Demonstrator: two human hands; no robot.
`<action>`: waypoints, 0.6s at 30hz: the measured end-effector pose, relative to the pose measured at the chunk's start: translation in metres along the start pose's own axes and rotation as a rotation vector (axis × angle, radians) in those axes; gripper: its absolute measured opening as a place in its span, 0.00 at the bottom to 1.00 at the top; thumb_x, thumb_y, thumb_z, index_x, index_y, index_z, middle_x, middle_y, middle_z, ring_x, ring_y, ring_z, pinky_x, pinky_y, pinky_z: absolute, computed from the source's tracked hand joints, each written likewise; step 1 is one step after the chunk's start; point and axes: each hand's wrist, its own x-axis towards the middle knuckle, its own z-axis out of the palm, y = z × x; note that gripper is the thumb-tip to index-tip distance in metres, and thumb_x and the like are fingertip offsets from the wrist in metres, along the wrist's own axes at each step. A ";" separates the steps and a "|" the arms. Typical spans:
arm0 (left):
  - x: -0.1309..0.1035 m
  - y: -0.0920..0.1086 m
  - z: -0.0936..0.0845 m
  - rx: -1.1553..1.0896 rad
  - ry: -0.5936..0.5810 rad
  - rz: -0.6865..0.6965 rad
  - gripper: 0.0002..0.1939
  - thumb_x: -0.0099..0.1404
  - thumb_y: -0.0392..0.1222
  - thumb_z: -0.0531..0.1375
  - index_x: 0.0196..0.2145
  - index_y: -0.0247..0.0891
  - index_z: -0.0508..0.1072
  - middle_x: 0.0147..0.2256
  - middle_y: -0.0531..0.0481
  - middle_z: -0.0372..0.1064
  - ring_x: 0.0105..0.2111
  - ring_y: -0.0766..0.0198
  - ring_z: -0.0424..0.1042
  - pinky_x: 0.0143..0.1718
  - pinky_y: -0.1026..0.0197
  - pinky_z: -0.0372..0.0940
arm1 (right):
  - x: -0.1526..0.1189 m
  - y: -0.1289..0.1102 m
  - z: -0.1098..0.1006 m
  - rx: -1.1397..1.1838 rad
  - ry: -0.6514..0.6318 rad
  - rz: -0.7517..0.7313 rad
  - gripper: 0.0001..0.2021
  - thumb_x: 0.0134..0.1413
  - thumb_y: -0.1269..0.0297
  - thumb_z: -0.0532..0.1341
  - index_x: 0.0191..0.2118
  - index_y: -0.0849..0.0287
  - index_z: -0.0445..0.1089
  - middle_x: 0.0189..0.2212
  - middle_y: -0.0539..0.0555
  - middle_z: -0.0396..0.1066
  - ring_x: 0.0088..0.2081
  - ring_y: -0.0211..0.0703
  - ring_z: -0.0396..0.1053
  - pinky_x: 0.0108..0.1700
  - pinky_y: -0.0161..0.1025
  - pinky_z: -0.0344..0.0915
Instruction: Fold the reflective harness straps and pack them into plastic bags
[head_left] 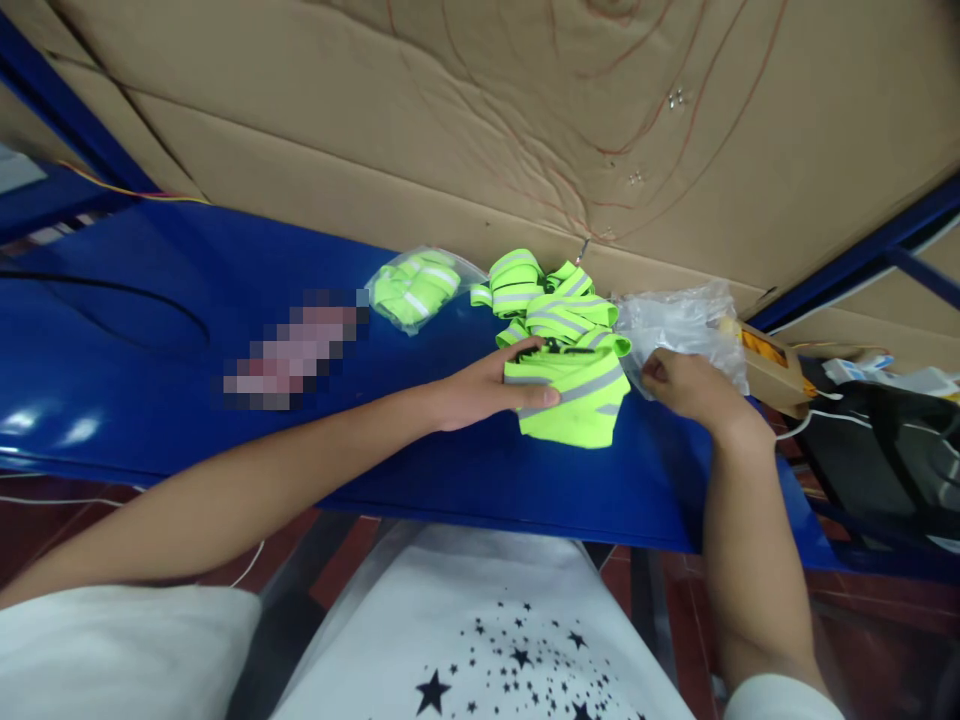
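My left hand [499,387] is closed around the left side of a folded reflective vest or strap bundle [574,410], bright yellow-green with grey bands and black fittings along its top. Its thumb lies across the front face. Behind the bundle is a heap of reflective straps [555,300] in the same colours. To the right, my right hand [675,385] has its fingers curled together at the near edge of some clear plastic bags [682,325]. It seems to pinch the plastic, though the fingertips are partly hidden.
A clear bag with a folded yellow-green piece [416,290] lies on the blue table [435,470], left of the heap. A pixelated patch covers something farther left. Cardboard [337,140] stands along the back. A small cardboard box [776,365] and white cables are at the right.
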 end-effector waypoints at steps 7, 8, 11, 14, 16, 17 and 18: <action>-0.013 0.008 0.012 0.064 -0.130 0.042 0.37 0.51 0.43 0.77 0.58 0.42 0.73 0.53 0.44 0.77 0.55 0.50 0.75 0.58 0.49 0.67 | -0.020 -0.054 -0.028 0.154 0.653 -0.110 0.09 0.66 0.61 0.56 0.46 0.56 0.70 0.37 0.57 0.77 0.36 0.49 0.75 0.39 0.44 0.66; -0.013 0.011 0.013 0.047 -0.131 0.072 0.37 0.51 0.43 0.76 0.58 0.42 0.73 0.55 0.43 0.76 0.57 0.49 0.74 0.59 0.49 0.67 | -0.024 -0.062 -0.027 0.171 0.659 -0.228 0.09 0.67 0.62 0.55 0.46 0.55 0.70 0.39 0.57 0.77 0.37 0.48 0.75 0.39 0.43 0.67; -0.011 0.019 0.012 -0.020 -0.098 0.170 0.38 0.52 0.41 0.77 0.59 0.41 0.73 0.57 0.42 0.75 0.58 0.49 0.73 0.59 0.52 0.67 | -0.032 -0.080 -0.018 0.177 0.649 -0.500 0.08 0.67 0.65 0.55 0.47 0.53 0.70 0.40 0.56 0.77 0.40 0.48 0.75 0.39 0.43 0.68; -0.009 0.019 0.011 -0.092 -0.044 0.185 0.35 0.51 0.40 0.77 0.56 0.40 0.74 0.53 0.43 0.77 0.54 0.53 0.76 0.55 0.55 0.69 | -0.032 -0.084 -0.011 0.208 0.695 -0.527 0.09 0.67 0.67 0.54 0.47 0.53 0.70 0.38 0.56 0.77 0.39 0.49 0.75 0.38 0.43 0.68; -0.008 0.018 0.012 -0.127 -0.011 0.164 0.33 0.50 0.40 0.78 0.53 0.38 0.75 0.52 0.44 0.78 0.49 0.56 0.78 0.51 0.57 0.71 | -0.032 -0.085 -0.009 0.270 0.692 -0.479 0.08 0.66 0.66 0.55 0.46 0.53 0.70 0.36 0.54 0.76 0.37 0.47 0.74 0.38 0.43 0.68; -0.008 0.017 0.012 -0.136 0.000 0.150 0.33 0.50 0.42 0.78 0.53 0.38 0.75 0.51 0.43 0.78 0.46 0.57 0.78 0.47 0.57 0.73 | -0.031 -0.085 -0.008 0.310 0.687 -0.446 0.07 0.66 0.65 0.56 0.46 0.53 0.70 0.36 0.54 0.76 0.36 0.46 0.74 0.38 0.43 0.68; -0.008 0.017 0.013 -0.137 0.003 0.135 0.33 0.51 0.43 0.78 0.53 0.38 0.74 0.51 0.43 0.78 0.43 0.57 0.79 0.44 0.57 0.74 | -0.031 -0.086 -0.008 0.355 0.678 -0.409 0.06 0.66 0.64 0.57 0.45 0.53 0.70 0.35 0.53 0.76 0.34 0.45 0.73 0.38 0.43 0.69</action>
